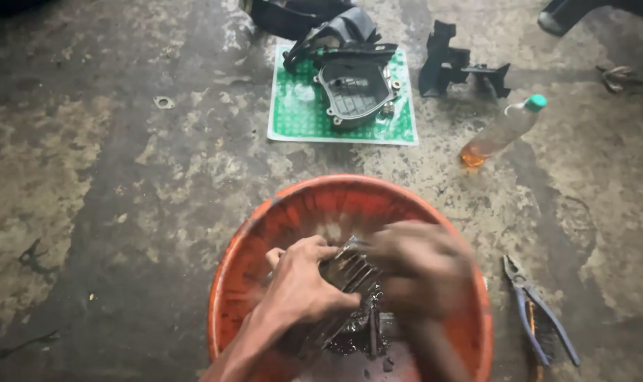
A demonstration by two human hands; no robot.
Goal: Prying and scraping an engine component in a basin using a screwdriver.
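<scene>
Two hands meet over a finned metal part (346,272) inside an orange basin (265,226) at the lower middle of the frame. The left hand (300,286) grips the part from the left, fingers curled around its edge and pressed against the fins, the thumb lying along the near side. The part sits between the two hands, tilted, its fins showing in the gap between the left fingertips and the right knuckles. The right hand (420,269) is blurred; it covers the right end of the part, but whether its fingers pinch, press or hold something cannot be told. Dark oily liquid (357,339) pools in the basin beneath the part.

Blue-handled pliers (541,311) lie on the stained concrete floor (109,212) just right of the basin. At upper right a plastic bottle (502,131) with a green cap lies tilted, amber liquid in it. At top centre a grey engine cover (355,92) rests on a green mat (293,113), black plastic pieces (456,67) beside it.
</scene>
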